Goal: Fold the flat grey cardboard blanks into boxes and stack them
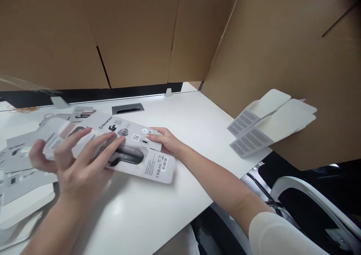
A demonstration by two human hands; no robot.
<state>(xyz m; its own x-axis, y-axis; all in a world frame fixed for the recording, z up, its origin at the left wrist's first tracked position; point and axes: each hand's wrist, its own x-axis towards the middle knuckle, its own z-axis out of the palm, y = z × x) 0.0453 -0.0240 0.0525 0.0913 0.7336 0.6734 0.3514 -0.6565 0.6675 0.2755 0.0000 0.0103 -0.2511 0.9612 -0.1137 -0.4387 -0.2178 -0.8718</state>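
Observation:
A flat printed carton (156, 166) with a picture of a dark oval device, a barcode and small print is held tilted above the table. Behind it lies another printed panel (128, 129) with a QR code; whether the two are joined I cannot tell. My left hand (81, 168) spreads its fingers over the carton's left part, its thumb hidden underneath. At the right end, my right hand (166, 140) pinches the QR-code panel, thumb on top and fingers behind. More flat printed cartons (21, 153) lie overlapping to the left, partly covered by my left hand.
Two pale cartons (282, 116) with grey printed panels rest at the table's right edge. Tall brown cardboard panels (135, 33) stand behind and to the right. A grey cable slot (128, 109) is set in the white table (194, 127). A chair (310, 195) stands lower right.

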